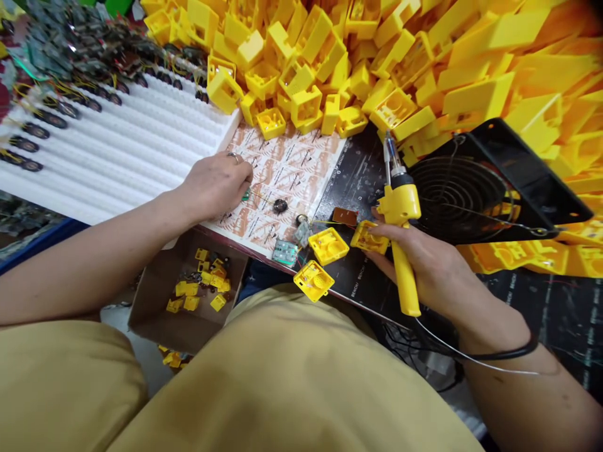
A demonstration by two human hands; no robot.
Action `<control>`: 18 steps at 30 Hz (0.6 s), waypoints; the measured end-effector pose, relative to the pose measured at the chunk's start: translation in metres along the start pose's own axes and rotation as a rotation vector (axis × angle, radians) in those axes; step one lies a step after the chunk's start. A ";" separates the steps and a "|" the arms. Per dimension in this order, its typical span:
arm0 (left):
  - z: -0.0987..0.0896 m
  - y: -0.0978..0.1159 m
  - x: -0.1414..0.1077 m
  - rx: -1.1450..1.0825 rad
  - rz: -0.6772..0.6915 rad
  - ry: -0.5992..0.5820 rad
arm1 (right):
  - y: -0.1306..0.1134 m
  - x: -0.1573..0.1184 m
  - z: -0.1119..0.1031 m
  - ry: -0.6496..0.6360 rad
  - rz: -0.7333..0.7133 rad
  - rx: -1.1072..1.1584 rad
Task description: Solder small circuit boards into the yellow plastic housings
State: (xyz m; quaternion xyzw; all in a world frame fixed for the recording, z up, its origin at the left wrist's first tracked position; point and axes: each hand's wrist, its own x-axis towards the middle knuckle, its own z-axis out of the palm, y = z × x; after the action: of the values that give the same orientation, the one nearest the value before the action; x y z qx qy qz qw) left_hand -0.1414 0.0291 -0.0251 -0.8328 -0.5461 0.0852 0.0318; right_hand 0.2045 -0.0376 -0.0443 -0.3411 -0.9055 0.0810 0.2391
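My right hand (419, 251) holds a yellow soldering gun (402, 235), its metal tip pointing up toward the yellow pile. The same hand's fingers touch a small yellow housing (367, 237). My left hand (219, 185) is closed on the patterned sheet (292, 166), with a bit of green board (245, 194) showing under its fingertips. A thin wire runs from there to a round black part (280, 205). Between the hands lie two open yellow housings (328, 245) (313, 280), a green circuit board (285, 251) and a brown board (345, 216).
Yellow housings (306, 107) are heaped across the back and right. A black fan (471, 182) stands right of the soldering gun. A ridged white foam sheet (141, 138) bears round wired parts at left. Below the table edge sits a cardboard box (160, 314) with yellow pieces.
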 end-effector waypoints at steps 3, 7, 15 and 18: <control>-0.004 -0.004 -0.001 0.014 -0.063 -0.013 | 0.001 -0.005 -0.002 0.028 -0.006 -0.004; -0.018 -0.002 -0.002 -0.067 -0.078 0.051 | 0.002 -0.010 -0.003 0.055 0.017 -0.030; -0.013 0.005 0.005 -0.249 -0.051 -0.020 | -0.025 0.025 0.017 0.169 0.022 -0.047; -0.022 0.003 0.002 -0.320 -0.072 -0.051 | -0.032 0.042 0.040 0.167 0.039 -0.075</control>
State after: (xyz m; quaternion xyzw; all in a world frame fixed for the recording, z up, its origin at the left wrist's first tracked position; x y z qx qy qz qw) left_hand -0.1341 0.0310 -0.0039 -0.8046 -0.5828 0.0171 -0.1121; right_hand 0.1387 -0.0339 -0.0537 -0.3728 -0.8781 0.0229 0.2991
